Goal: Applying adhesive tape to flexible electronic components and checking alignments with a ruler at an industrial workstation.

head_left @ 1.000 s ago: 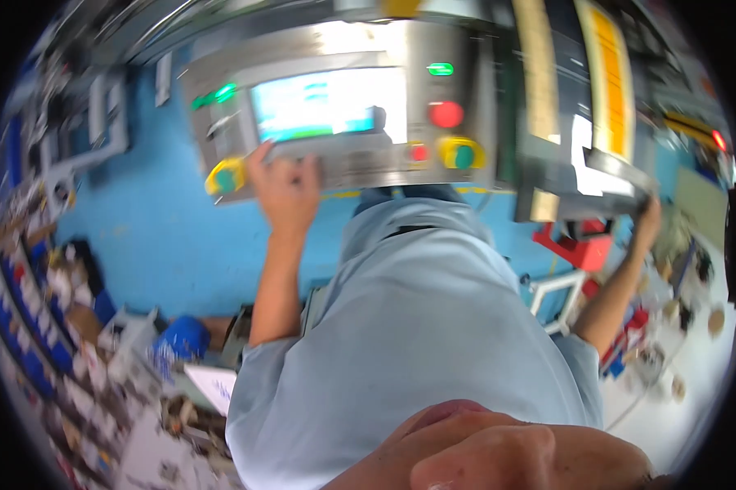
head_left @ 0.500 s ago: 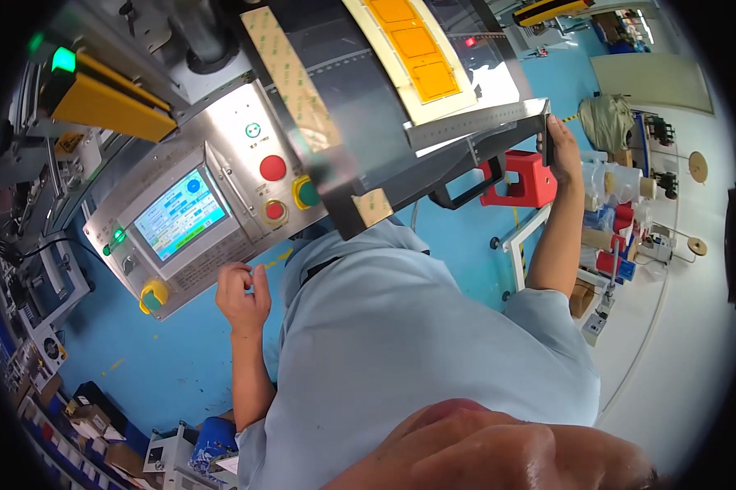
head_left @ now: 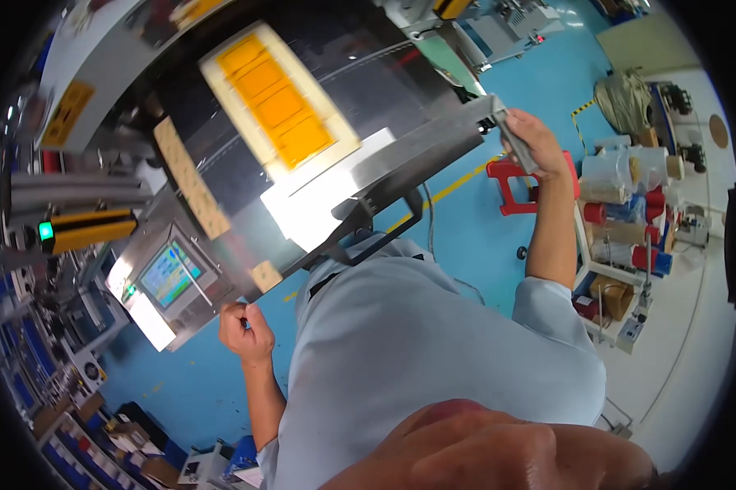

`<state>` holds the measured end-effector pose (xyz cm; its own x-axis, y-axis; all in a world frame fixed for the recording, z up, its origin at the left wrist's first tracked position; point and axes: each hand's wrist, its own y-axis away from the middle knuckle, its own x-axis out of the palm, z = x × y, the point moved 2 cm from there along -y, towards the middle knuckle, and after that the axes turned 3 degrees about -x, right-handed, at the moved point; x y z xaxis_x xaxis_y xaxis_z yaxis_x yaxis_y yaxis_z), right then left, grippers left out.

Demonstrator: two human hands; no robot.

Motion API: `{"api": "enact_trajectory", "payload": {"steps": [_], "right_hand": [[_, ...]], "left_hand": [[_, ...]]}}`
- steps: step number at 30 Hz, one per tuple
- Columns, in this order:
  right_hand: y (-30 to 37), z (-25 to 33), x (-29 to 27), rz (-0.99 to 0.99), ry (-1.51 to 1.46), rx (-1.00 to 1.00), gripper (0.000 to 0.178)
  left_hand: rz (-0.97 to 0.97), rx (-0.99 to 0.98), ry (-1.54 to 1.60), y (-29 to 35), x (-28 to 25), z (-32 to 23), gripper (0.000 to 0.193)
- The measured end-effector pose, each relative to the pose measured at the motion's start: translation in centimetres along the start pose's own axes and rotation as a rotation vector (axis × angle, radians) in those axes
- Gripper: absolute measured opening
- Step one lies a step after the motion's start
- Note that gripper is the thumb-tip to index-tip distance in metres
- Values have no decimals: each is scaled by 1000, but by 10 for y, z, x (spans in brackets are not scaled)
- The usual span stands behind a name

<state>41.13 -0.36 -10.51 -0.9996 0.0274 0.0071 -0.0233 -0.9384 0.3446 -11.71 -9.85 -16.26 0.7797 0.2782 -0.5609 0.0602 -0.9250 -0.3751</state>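
Note:
My right hand (head_left: 539, 143) is closed round the thick stock of a metal try square (head_left: 519, 153). The square's long blade, blurred, reaches left along the front edge of a dark machine bed (head_left: 376, 82). On that bed lies an orange panel of several rectangles (head_left: 274, 102) with a cream border. Beside the blade, a bright white patch (head_left: 303, 214) covers the bed's near side; whether it is a sheet or glare I cannot tell. My left hand (head_left: 247, 331) makes a loose fist below the control box, with nothing visible in it.
A black pull handle (head_left: 396, 224) sticks out from the bed's front. At left are the control box's lit screen (head_left: 172, 273) and a yellow bar (head_left: 98, 229) with a green light. A red stool (head_left: 507, 189) stands below my right hand; shelves (head_left: 629, 196) line the right.
The view has swung, so bed and panel sit further left and more of the bed shows. The control box's red buttons are no longer visible. My left fingers have curled tighter; the right still holds the square.

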Motion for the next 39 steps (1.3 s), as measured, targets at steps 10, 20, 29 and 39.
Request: {"api": "enact_trajectory", "payload": {"steps": [10, 20, 29, 39], "right_hand": [[-24, -25, 5, 135, 174, -93, 25], [-41, -21, 2, 142, 374, -36, 37], [-20, -20, -13, -133, 376, 18, 33], [68, 3, 24, -260, 20, -203, 20]], "left_hand": [[-36, -296, -148, 30, -6, 4, 29], [-124, -378, -113, 40, 1, 16, 21], [58, -427, -7, 38, -4, 62, 21], [429, -351, 139, 27, -8, 85, 21]]}}
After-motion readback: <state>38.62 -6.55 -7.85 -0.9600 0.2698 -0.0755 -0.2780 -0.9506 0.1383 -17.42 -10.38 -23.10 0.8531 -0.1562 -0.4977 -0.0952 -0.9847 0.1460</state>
